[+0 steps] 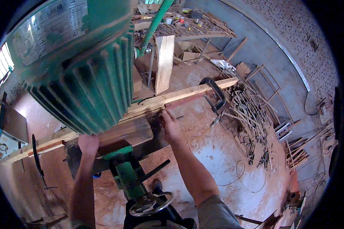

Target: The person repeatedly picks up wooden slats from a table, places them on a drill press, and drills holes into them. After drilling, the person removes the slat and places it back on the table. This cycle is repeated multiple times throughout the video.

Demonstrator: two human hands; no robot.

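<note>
Both my forearms reach forward to a green machine with a ribbed motor housing (84,87) that fills the upper left. My left hand (88,144) is just under the housing's lower edge, beside the left end of a flat wooden board (126,135); its fingers are hidden. My right hand (170,126) is past the board's right end, fingers curled in against the long wooden rail (153,103). What those fingers hold is too hidden to make out. The board lies on a dark metal table (158,147) above a green clamp block (118,152).
A black C-clamp (216,95) grips the rail's right part. A chrome handwheel (151,204) stands close to my body. Wood scraps and clamps (252,114) are heaped at right. An upright pale plank (164,65) and a cluttered bench (183,24) stand behind; a cabinet (9,129) is at left.
</note>
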